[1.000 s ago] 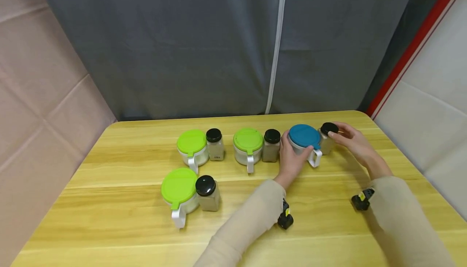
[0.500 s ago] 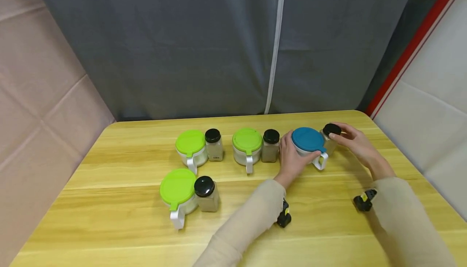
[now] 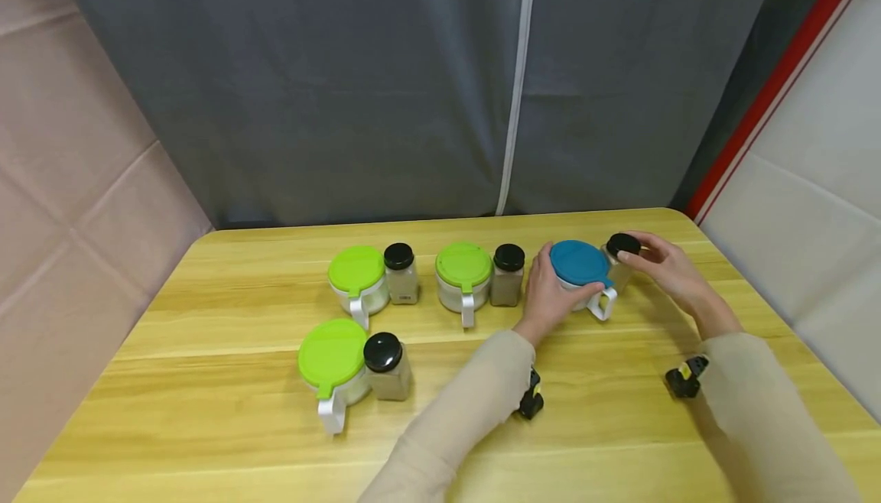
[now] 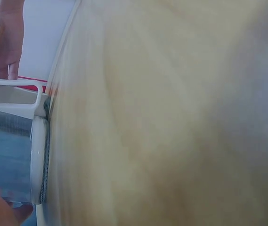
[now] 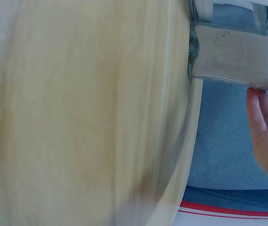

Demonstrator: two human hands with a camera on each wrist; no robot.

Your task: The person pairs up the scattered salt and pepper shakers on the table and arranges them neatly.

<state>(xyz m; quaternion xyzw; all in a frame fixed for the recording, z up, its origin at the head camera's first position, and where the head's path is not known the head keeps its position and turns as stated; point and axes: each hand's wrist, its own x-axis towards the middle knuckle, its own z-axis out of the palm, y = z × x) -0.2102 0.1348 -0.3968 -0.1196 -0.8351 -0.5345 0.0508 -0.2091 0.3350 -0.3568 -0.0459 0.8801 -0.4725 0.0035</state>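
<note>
My left hand (image 3: 547,296) grips a seasoning pot with a blue lid (image 3: 580,262), fingers at its left side and thumb across the front. The pot's white handle (image 3: 603,304) points toward the front right. Just right of it stands a spice jar (image 3: 623,245) with a black cap; my right hand (image 3: 664,270) pinches it near the top, thumb in front. In the left wrist view the clear pot (image 4: 9,150) shows its white base on the table. The spice jar (image 5: 239,54) has light brown contents in the right wrist view, fingertips against its side.
Left along the back row stand two green-lidded pots (image 3: 463,264) (image 3: 355,270), each beside a black-capped jar (image 3: 509,258). Nearer the front left is another green-lidded pot (image 3: 333,356) with its own jar (image 3: 388,381). A grey curtain (image 3: 344,105) hangs behind the wooden table (image 3: 241,411).
The blue-lidded pot has shifted slightly right and toward the front in my left hand. The spice jar and right hand have shifted slightly right too. The view has drifted a little.
</note>
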